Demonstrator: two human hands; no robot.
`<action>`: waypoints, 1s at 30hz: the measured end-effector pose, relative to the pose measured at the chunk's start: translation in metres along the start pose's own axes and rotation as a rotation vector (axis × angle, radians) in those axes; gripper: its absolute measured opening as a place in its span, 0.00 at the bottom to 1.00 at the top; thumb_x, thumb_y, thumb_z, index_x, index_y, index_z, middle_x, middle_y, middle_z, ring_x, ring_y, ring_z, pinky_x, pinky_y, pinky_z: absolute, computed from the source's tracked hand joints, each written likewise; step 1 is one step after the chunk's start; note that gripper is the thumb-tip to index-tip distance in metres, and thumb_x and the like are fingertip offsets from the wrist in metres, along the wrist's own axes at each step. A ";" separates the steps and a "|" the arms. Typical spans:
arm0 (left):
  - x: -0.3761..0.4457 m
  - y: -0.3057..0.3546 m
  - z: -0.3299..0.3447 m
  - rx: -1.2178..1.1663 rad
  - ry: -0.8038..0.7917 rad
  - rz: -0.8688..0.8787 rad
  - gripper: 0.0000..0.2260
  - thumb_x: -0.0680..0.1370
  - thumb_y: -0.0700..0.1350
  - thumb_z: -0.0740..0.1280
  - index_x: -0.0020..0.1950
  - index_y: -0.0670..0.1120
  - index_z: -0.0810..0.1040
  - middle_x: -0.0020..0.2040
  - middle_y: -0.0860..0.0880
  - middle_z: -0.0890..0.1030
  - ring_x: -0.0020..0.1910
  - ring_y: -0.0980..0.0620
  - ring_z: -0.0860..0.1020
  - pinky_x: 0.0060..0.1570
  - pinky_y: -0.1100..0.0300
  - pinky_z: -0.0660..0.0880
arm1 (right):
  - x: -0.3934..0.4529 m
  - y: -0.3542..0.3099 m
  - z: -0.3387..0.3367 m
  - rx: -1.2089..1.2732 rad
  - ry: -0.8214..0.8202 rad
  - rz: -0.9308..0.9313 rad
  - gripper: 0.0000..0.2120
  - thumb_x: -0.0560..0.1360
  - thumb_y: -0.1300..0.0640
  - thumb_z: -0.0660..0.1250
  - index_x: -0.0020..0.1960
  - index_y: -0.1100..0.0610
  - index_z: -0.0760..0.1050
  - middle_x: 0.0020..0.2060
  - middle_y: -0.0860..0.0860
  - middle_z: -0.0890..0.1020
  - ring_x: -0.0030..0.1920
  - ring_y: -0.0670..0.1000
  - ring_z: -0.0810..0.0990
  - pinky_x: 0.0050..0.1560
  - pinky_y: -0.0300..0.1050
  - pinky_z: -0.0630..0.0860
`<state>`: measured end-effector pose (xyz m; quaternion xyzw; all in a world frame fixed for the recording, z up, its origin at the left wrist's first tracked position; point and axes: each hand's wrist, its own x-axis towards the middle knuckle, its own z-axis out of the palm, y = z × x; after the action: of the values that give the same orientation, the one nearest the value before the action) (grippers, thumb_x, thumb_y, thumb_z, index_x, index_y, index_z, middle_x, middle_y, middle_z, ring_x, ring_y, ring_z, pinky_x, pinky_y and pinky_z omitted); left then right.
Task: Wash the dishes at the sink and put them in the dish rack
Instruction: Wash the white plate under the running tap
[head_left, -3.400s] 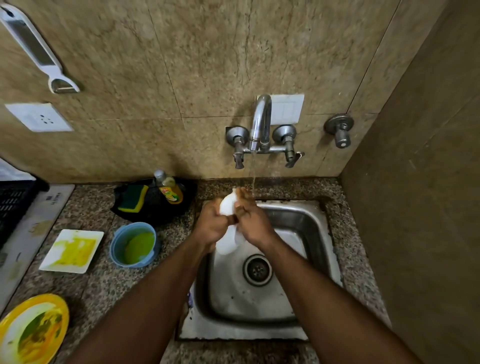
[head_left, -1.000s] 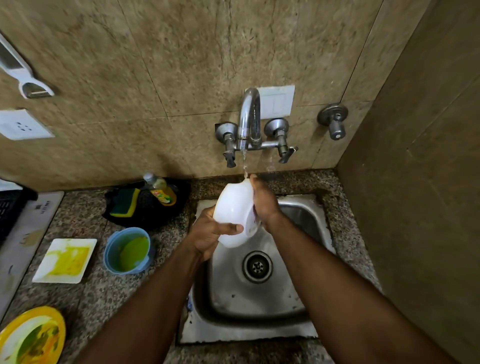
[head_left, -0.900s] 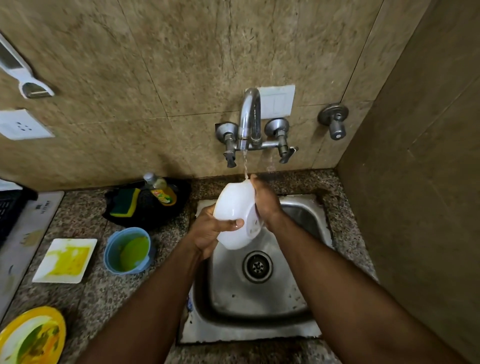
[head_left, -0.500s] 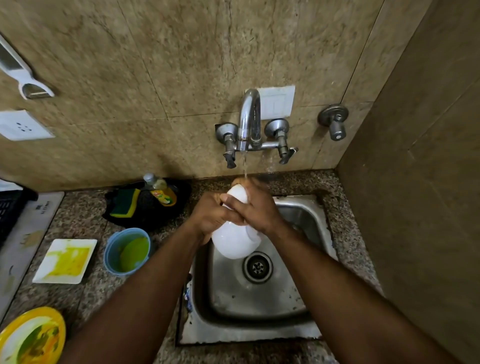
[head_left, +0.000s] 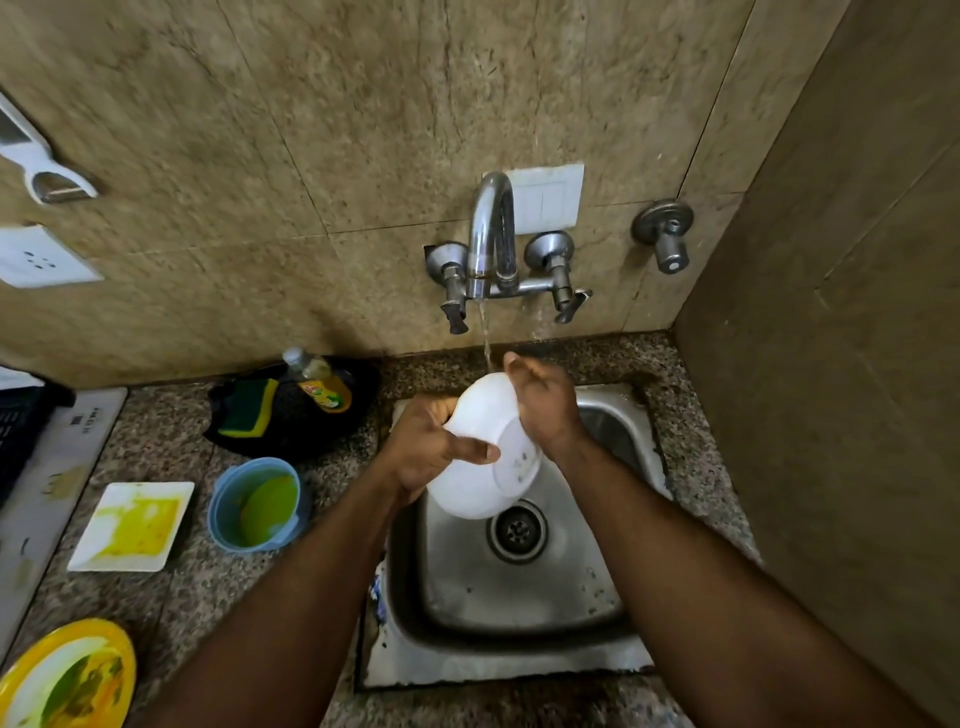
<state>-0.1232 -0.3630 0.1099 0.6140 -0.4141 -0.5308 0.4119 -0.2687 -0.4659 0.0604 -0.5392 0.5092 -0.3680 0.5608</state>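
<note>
Bowl: a white bowl (head_left: 480, 452) is held tilted over the sink (head_left: 613, 670), its underside turned toward us, just below the thin stream from the tap (head_left: 491, 234).
Left hand: the left hand (head_left: 423, 449) grips the near rim, thumb laid across the outside, fingers curled behind it.
Right hand: the right hand (head_left: 545, 402) lies against the far side with fingers fairly straight, rubbing rather than gripping.
Doing it well: I would keep turning the bowl under the fingers so the water reaches the whole rim and base, and hold it low in the basin against splashing.
Risk: a wet bowl may slip; the left grip should stay firm.
Waiting: off to the left of the fingers, on the tabletop (head_left: 171, 441), sit a blue cup (head_left: 254, 504), a stained white square plate (head_left: 132, 525) and a yellow plate (head_left: 67, 675).
</note>
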 end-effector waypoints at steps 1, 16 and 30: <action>0.000 -0.003 0.001 -0.008 0.006 0.001 0.20 0.63 0.37 0.81 0.54 0.40 0.86 0.50 0.41 0.87 0.50 0.38 0.86 0.49 0.42 0.82 | 0.003 0.000 0.000 0.001 0.019 0.039 0.16 0.82 0.46 0.66 0.48 0.59 0.83 0.44 0.58 0.85 0.49 0.60 0.84 0.53 0.56 0.81; 0.034 0.007 -0.017 0.014 0.162 0.028 0.17 0.64 0.42 0.83 0.51 0.41 0.86 0.49 0.41 0.87 0.50 0.38 0.86 0.52 0.40 0.83 | 0.029 -0.016 0.017 -0.406 -0.157 -0.169 0.26 0.72 0.26 0.65 0.39 0.49 0.80 0.35 0.46 0.84 0.40 0.47 0.84 0.44 0.45 0.79; 0.022 -0.010 -0.010 -0.273 0.392 -0.108 0.13 0.72 0.43 0.79 0.52 0.38 0.84 0.47 0.41 0.87 0.46 0.37 0.86 0.38 0.52 0.81 | 0.031 -0.019 0.009 -0.381 -0.054 -0.014 0.28 0.73 0.28 0.64 0.34 0.51 0.82 0.30 0.50 0.82 0.35 0.56 0.82 0.42 0.52 0.81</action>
<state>-0.1110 -0.3801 0.0941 0.6653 -0.2171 -0.4739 0.5345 -0.2511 -0.4968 0.0730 -0.6488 0.5507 -0.2544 0.4594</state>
